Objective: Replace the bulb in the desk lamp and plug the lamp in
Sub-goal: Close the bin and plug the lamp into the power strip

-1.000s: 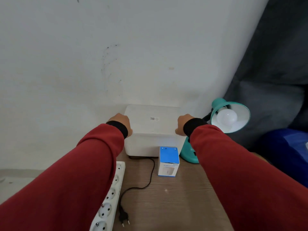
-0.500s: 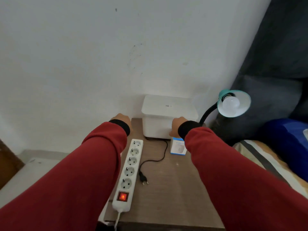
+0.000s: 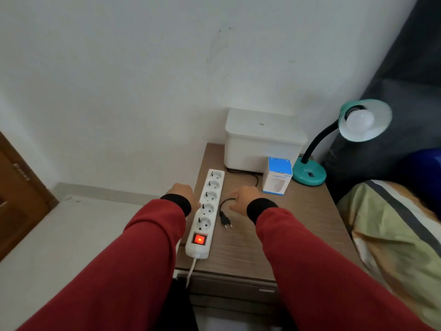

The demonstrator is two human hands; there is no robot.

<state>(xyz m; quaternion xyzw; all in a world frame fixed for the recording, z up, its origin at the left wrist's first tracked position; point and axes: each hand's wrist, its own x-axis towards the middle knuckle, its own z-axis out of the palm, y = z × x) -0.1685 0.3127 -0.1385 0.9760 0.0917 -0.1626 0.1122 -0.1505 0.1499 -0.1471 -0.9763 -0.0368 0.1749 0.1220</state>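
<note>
A teal desk lamp (image 3: 309,173) with a black gooseneck stands at the back right of the wooden nightstand (image 3: 274,237). Its shade holds a white bulb (image 3: 359,120), unlit. The lamp's black plug (image 3: 225,220) lies loose on the wood beside a white power strip (image 3: 206,211) whose red switch glows. A blue and white bulb box (image 3: 278,176) stands upright next to the lamp base. My left hand (image 3: 183,190) hovers at the strip's left edge, fingers curled, empty. My right hand (image 3: 243,197) hangs just above the cord loop, loosely curled, holding nothing.
A white lidded box (image 3: 263,139) sits against the wall at the back of the nightstand. A bed with a striped cover (image 3: 393,225) lies to the right, a dark headboard (image 3: 410,68) behind it. A brown door (image 3: 16,194) is at left.
Both hands have drawn back from the white lidded box toward me, and now hover over the power strip and cord. The view has pulled back and tilted down.
</note>
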